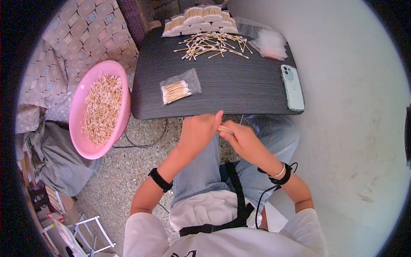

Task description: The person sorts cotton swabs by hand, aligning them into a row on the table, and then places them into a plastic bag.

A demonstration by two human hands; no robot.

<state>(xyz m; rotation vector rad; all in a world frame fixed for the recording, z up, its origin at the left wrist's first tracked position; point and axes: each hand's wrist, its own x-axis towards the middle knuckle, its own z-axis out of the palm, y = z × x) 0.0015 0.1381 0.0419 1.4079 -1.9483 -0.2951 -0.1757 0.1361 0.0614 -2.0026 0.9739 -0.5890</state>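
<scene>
Just off the near edge of the black table [239,96], my two hands meet over my lap. A small bundle of cotton swabs [224,129] runs between them, its sticks partly hidden by the fingers. My left hand [199,130] is closed around one end, thumb pointing up. My right hand [245,139] is closed on the other end. On the table ahead lies a clear bag [195,80] with a row of cotton swabs [176,91] in it. Loose swabs [209,45] are scattered farther back.
Filled packs of swabs [201,19] are stacked at the table's back edge. Clear plastic bags [270,44] lie at back right, above a phone [293,88]. A pink basin [77,124] full of swabs stands left. A wall [351,128] rises on the right.
</scene>
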